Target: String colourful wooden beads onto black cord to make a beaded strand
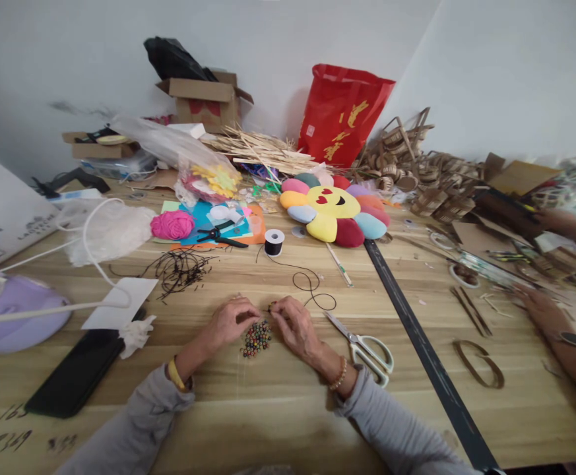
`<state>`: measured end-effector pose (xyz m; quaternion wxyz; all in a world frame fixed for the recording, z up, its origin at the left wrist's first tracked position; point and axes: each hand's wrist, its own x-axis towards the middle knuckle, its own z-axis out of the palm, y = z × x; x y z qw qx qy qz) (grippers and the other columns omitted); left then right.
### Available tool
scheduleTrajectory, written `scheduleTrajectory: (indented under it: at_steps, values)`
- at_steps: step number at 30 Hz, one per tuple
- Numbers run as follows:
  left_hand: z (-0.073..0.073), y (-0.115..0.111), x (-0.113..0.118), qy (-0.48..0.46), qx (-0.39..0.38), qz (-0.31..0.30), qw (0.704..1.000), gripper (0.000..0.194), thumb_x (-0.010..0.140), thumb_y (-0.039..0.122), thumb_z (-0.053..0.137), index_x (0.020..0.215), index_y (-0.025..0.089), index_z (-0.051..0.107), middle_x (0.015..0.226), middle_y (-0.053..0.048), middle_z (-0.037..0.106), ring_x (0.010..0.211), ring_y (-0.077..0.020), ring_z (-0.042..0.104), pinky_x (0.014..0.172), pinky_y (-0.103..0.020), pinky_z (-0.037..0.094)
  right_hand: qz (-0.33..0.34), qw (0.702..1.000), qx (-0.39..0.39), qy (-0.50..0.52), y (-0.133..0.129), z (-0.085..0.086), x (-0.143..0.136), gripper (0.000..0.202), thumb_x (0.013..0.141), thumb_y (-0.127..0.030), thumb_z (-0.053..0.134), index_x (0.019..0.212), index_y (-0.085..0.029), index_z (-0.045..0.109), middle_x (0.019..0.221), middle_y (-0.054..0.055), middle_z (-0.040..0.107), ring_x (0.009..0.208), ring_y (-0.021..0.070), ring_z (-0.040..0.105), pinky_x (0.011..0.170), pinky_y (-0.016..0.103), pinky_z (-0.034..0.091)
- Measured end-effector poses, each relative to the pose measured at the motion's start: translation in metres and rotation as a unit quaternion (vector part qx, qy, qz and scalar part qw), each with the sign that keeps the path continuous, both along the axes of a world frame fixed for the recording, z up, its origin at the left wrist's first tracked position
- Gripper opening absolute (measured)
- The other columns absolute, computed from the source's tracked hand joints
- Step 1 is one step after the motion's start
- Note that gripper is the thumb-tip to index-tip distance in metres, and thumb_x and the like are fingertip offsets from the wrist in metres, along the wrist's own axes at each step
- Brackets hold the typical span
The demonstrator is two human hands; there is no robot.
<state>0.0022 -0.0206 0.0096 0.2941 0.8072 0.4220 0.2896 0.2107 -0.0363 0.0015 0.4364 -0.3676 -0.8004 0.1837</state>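
Note:
A small heap of multicoloured round beads (256,339) lies on the wooden table between my two hands. My left hand (231,321) is at the heap's upper left, thumb and fingers closed in a pinch; what they hold, if anything, is too small to make out. On the other side, my right hand (295,328) pinches a tiny dark bead (270,307) at its fingertips. Beyond the hands stands a spool of black cord (274,243), its loose end curling across the table. Scissors (364,348) with pale handles lie to the right of my right hand.
Cut black cord pieces (181,269), pliers (221,236) and pink yarn (173,225) lie at left, near a black phone (77,373). A flower cushion (334,208) sits behind. A dark metal strip (421,343) runs along the right, where another person's hands (540,309) reach in.

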Motion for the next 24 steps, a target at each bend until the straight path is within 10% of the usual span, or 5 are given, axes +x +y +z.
scheduleTrajectory:
  at_steps: [10,24]
  values:
    - [-0.006,0.001,-0.012,0.069,0.007,-0.081,0.994,0.013,0.086,0.018,0.060,0.082,0.020,0.072,0.082,-0.005,0.070,0.080,-0.0178,0.061,0.083,-0.031,0.043,0.005,1.000,0.000,-0.003,0.001,0.001,0.000,0.009,0.092,-0.016,0.047,0.087,-0.019,0.053,0.078,0.004,0.058,0.072,0.0171,0.053,0.068,0.030,0.045]
    - [0.004,-0.001,-0.005,-0.023,-0.075,-0.023,0.997,0.009,0.080,0.020,0.064,0.076,0.018,0.073,0.076,-0.006,0.071,0.075,-0.0196,0.063,0.076,-0.030,0.047,0.011,1.000,0.002,0.004,0.000,0.002,-0.001,0.009,0.092,-0.017,0.047,0.086,-0.020,0.053,0.077,0.004,0.057,0.071,0.0168,0.053,0.065,0.029,0.044]
